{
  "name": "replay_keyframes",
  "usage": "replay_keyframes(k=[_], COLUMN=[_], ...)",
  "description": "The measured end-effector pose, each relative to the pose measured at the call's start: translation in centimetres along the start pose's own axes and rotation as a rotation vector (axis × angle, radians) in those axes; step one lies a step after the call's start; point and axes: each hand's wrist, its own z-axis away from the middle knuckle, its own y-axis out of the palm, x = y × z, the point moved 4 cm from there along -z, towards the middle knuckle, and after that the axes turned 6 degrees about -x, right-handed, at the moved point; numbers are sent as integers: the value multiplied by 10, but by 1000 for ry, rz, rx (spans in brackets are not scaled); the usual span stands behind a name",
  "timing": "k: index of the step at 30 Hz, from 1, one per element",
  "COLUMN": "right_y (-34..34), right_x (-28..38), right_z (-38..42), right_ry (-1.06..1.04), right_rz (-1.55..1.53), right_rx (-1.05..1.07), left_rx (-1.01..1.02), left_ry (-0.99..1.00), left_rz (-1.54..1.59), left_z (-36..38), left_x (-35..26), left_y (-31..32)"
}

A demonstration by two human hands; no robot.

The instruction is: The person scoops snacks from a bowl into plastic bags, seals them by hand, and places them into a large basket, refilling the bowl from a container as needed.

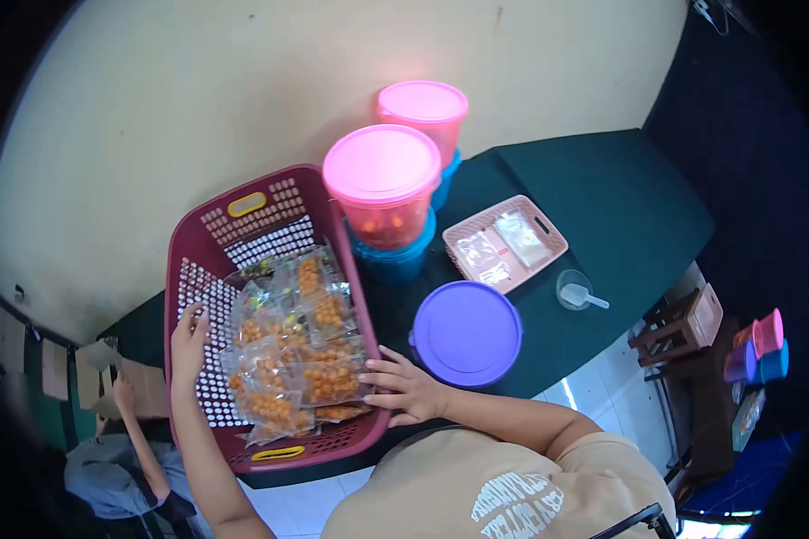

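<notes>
My right hand splays on the basket's stiff-looking right rim, good hold; my left hand, fingers slightly apart, maybe touches mesh; packets look light, slippery

Pink-lidded tubs stood tall beside the maroon basket, blocking a sideways path. Passage lay open over the tabletop right of the pink tray.

Wears a light tan T-shirt of smooth, matte fabric, with a loose short sleeve on the right arm. Bears slanting white block lettering across the front, packed into a rounded patch, too distorted to read fully. Shows bare forearms, a bare left hand and a bare right hand.
</notes>
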Motion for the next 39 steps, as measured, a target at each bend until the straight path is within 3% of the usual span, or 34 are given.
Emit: replay_keyframes(k=[4, 7, 9, 10, 11, 12, 13, 14, 16, 17, 19, 20, 22, 23, 26, 28, 29, 31, 32, 34, 36, 39], right_y=[-48, -125, -194, -223, -248, -268, -284, -291, -298, -300, -296, -297, -288, -284, -277, -281, -283, -284, -286, -290, -299, -317], right_x=[7, -12, -49, -77, -114, -146, -179, -198, -234, -242, -252, -261, -296, -310, -318, -315, -319, -321, -318, -312, -303, -289], right_z=[7, 38, 56, 71, 96, 119, 144, 155, 168, 161, 153, 161, 193, 211, 216, 208, 208, 207, 207, 205, 205, 191], right_ry=[98, 123, 383, 437, 678, 792, 910, 913, 1032, 1031, 1228, 1223, 1411, 1464, 1371, 1300, 1284, 1203, 1201, 1137, 1037, 1056], right_rz=[134, 372, 562, 627, 703, 703, 754, 746, 843, 836, 945, 939, 919, 893, 902, 901, 873, 879, 876, 881, 866, 850], right_rx=[202, 58, -110, -203, -229, -209, -123, -119, 228, 225, 503, 507, 616, 575, 569, 585, 604, 591, 605, 521, 444, 362], left_rx=[-53, -142, -225, -204, -169, -100, 19, 173, 347, 335, 327, 335, 354, 310, 151, 256, 229, -65, -69, -285, -265, -233], left_ry=[122, 230, 218, 299, 323, 321, 220, 210, 193, 165, 138, 136, 147, 344, 798, 1076, 1052, 912, 900, 804, 759, 777], left_rz=[41, -190, -83, -63, 61, 202, 359, 304, 292, 313, 383, 407, 401, 398, 509, 581, 576, 670, 670, 691, 676, 758], left_z=[12, 65, 119, 144, 171, 191, 210, 220, 233, 239, 249, 253, 260, 262, 282, 285, 295, 305, 309, 315, 318, 312], left_x=[-27, -107, -157, -170, -188, -198, -211, -221, -233, -243, -265, -274, -296, -317, -375, -420, -435, -463, -469, -470, -467, -457], left_y=[-5, -5, 19, 33, 55, 86, 123, 155, 212, 234, 267, 279, 280, 267, 224, 198, 196, 201, 210, 216, 220, 220])
